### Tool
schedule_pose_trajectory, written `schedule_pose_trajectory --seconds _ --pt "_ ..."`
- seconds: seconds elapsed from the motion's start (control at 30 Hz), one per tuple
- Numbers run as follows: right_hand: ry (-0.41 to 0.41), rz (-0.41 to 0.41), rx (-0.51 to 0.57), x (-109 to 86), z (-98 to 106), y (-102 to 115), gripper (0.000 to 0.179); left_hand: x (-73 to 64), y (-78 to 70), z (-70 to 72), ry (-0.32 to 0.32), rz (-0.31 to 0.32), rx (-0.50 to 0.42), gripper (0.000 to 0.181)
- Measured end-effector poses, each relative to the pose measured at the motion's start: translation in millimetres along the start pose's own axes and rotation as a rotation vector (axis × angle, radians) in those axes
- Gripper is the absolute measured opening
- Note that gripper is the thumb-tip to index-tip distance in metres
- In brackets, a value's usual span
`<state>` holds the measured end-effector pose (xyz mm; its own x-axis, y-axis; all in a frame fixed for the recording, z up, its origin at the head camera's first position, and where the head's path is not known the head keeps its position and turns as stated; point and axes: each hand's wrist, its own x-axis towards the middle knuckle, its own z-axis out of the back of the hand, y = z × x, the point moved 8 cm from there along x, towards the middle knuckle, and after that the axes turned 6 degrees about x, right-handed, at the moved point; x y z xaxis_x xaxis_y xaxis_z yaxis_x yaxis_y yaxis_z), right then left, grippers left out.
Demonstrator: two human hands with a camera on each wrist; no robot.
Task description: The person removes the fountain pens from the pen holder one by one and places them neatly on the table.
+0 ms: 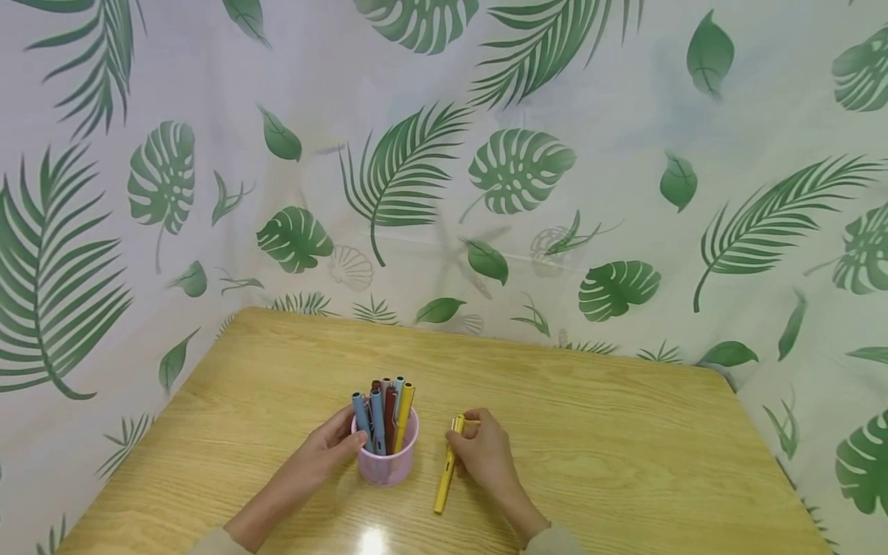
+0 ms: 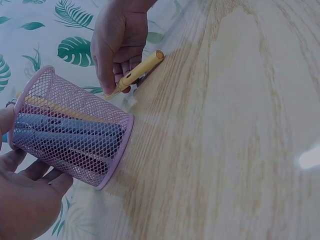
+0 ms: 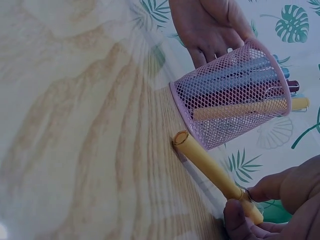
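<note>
- One leaf-printed backdrop, white with green fronds, rises behind and beside everything.
- Under it, a wood-grained bench carries the work; a bright glare spot shows on its near part.
- Left hand: curled round the side of the cup, thumb at the rim.
- Right hand: thumb and fingers pinching the loose pen near its upper end; this is the nearer hand to that pen.
- Pink mesh cup: upright on the bench, mouth up, just left of the loose pen, with a strip of bench between them.
- Several pens stand in the cup, leaning a little: blue, dark red, and one yellow at the right side of the rim. They crowd together, so an exact count is unsure.
- Loose pen, yellow: apart from the cup, tilted, its long axis running from the pinch down toward the person and slightly left. Its free end is low, well under the cup's rim; whether it touches the bench, I cannot tell. That offset, free end below rim and cup to the left, seems the relation that counts.
</note>
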<state>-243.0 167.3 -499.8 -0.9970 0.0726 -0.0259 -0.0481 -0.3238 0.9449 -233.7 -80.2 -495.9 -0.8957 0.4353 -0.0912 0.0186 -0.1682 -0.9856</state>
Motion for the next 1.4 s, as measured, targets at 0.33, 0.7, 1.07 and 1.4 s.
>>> schedule_pose_trajectory --seconds 0.33,0.7,1.07,1.4 --pt "0.040 0.004 -0.005 1.3 -5.9 -0.6 0.048 -0.3 0.0 -0.3 -0.011 -0.002 -0.006 0.071" --pt "0.038 -0.030 -0.008 0.9 -7.8 -2.6 0.050 -0.5 -1.3 -0.2 -0.025 -0.010 0.012 0.070" --pt "0.019 -0.038 -0.038 0.4 -4.4 -1.0 0.049 1.3 -1.5 0.0 -0.018 -0.019 0.014 0.070" --pt "-0.038 0.058 -0.100 -0.8 -0.5 13.1 0.036 0.4 -1.1 -1.7 0.004 -0.030 -0.008 0.069"
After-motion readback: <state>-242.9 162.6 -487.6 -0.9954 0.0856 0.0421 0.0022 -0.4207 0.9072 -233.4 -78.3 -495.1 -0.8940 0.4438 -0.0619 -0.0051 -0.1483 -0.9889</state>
